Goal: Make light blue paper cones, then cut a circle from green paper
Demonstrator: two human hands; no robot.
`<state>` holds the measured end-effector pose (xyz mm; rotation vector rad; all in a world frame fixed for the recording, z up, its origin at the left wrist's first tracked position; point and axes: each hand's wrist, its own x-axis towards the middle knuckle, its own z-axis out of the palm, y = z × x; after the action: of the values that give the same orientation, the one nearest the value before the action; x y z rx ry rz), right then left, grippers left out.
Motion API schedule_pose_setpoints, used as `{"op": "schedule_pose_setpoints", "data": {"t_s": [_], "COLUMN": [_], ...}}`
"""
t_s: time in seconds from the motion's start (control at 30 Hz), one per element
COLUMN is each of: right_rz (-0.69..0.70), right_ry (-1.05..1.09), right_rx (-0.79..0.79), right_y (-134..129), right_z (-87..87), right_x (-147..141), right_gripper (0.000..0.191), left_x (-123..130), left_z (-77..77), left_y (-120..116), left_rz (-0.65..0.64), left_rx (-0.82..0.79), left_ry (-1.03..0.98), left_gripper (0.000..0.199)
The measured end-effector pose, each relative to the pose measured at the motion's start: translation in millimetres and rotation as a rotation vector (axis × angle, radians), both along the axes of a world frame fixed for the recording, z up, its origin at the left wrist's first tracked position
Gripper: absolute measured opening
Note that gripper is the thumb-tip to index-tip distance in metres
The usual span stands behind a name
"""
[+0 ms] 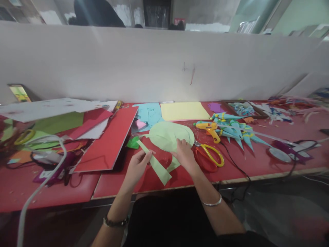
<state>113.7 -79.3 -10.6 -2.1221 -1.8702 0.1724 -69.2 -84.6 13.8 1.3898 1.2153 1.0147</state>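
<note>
My left hand [139, 164] is closed, pinching a long light green paper strip [159, 168] between thumb and fingers. The strip slants across the red table, its wide end toward me. To the right, my right hand [184, 154] is closed, with bent fingers on the lower edge of a rounded light green paper piece [160, 135]. Its fingertips are partly hidden. Another green paper scrap [173, 164] lies below that hand. Scissors [212, 155] with yellow handles lie just right of my right hand, and a yellow glue gun [209, 129] lies beyond them.
A red board [110, 142] and stacked coloured sheets lie at left. Blue paper scraps [149, 115] and a pale yellow sheet [183, 111] lie behind. Blue paper cones [238, 128] and a tray [244, 109] are at right. A white partition [154, 65] stands behind the table.
</note>
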Motion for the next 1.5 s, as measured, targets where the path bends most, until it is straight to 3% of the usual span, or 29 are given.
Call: {"op": "schedule_pose_setpoints", "data": {"t_s": [0.2,0.33,0.5,0.67,0.83,1.03,1.23,1.3,1.4,1.5], "right_rz": [0.143,0.138,0.241,0.403,0.438,0.213,0.238,0.276,0.406,0.562], "right_ry": [0.27,0.551,0.85,1.024,1.249,1.034,0.859,0.811,0.671,0.48], "right_rx": [0.006,0.037,-0.007,-0.027,-0.143,-0.041,-0.117,-0.105,-0.083,-0.114], "right_y": [-2,-4,-19,-32,-33,-29,-30,-31,-33,-37], "right_z": [-8.2,-12.3,6.2,31.7,35.1,29.6,26.9,28.8,36.2,47.0], "right_x": [4,9,9,15,22,15,14,16,19,21], "right_gripper": [0.055,0.058,0.052,0.052,0.05,0.043,0.04,0.042,0.044,0.036], "left_x": [-2,-2,18,47,58,56,56,53,46,39], "left_z": [0.2,1.8,7.8,11.5,5.2,-8.1,-13.6,-10.7,2.7,22.4], "left_y": [-1,-3,5,23,32,34,38,36,30,21], "left_rz": [-0.091,-0.149,-0.159,-0.196,-0.096,-0.047,-0.077,-0.001,0.068,-0.208], "left_rx": [-0.04,-0.013,0.063,0.044,0.005,-0.003,0.098,0.215,0.557,0.805], "left_ry": [0.02,0.063,0.129,-0.042,-0.116,-0.096,-0.018,0.045,0.285,0.539], "left_gripper": [0.036,0.033,0.027,0.021,0.019,0.021,0.018,0.029,0.039,0.029]}}
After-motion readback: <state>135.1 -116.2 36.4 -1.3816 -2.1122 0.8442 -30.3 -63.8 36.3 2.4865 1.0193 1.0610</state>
